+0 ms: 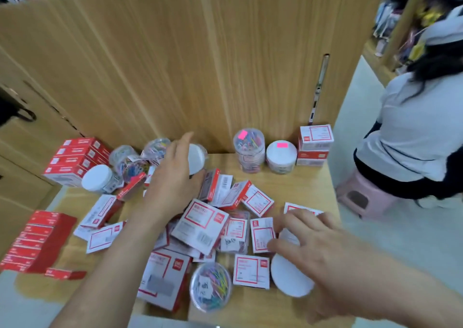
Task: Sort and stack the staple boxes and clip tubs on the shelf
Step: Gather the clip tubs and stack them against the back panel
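Note:
Red-and-white staple boxes [200, 225] lie in a loose heap on the wooden shelf [308, 184], mixed with clear clip tubs [210, 286]. My left hand [172, 177] reaches to the back, its thumb and fingers spread around a white-lidded tub [196, 158] that lies tilted. My right hand [313, 250] hovers at the front right, fingers apart over another white-lidded tub [288, 276], thumb next to a small staple box [261, 235]. At the back right stand a tall clip tub [249, 149], a low tub [281, 159] and stacked boxes [314, 144].
Stacks of red boxes sit at the left [75, 161] and front left [37, 242]. A wooden back panel [200, 64] closes off the shelf. A person [413, 139] sits on a pink stool [360, 194] just right of the shelf edge.

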`<state>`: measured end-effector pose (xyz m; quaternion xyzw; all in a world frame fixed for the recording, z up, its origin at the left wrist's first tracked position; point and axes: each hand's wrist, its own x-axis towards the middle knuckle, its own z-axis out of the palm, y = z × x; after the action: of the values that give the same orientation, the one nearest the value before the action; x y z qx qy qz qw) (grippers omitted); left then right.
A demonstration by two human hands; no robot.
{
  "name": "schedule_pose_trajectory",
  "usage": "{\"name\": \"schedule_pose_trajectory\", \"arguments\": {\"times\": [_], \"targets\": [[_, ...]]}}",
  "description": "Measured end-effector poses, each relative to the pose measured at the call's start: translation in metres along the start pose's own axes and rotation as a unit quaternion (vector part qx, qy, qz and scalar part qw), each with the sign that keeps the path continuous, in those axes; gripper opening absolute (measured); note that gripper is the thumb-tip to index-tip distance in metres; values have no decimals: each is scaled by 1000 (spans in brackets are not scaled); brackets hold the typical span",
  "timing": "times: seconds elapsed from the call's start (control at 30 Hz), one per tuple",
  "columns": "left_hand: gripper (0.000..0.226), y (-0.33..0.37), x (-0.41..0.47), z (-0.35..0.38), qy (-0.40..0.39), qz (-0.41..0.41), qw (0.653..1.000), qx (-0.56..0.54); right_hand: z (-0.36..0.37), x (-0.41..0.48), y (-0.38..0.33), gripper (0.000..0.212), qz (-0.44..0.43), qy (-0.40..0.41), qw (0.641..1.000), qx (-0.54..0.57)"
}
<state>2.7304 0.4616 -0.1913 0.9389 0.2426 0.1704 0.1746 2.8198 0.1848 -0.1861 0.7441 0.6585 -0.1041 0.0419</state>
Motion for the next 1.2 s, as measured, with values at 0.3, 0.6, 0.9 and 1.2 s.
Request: {"name": "schedule_pose_trajectory", "arguments": {"times": [0.3,0.6,0.9,1.2], "targets": [[62,43,2,-23,92,-10,988,-125,17,-8,-7,65,9,141,989,39],[59,52,-8,-14,8,-1,979,-204,-86,31,50,66,175,291,933,121],[78,65,-3,-12,-7,23,979,-203,-64,80,84,61,232,225,946,-26],[73,83,14,-2,-28,46,978,-203,-30,92,93,52,201,336,918,-65]]}}
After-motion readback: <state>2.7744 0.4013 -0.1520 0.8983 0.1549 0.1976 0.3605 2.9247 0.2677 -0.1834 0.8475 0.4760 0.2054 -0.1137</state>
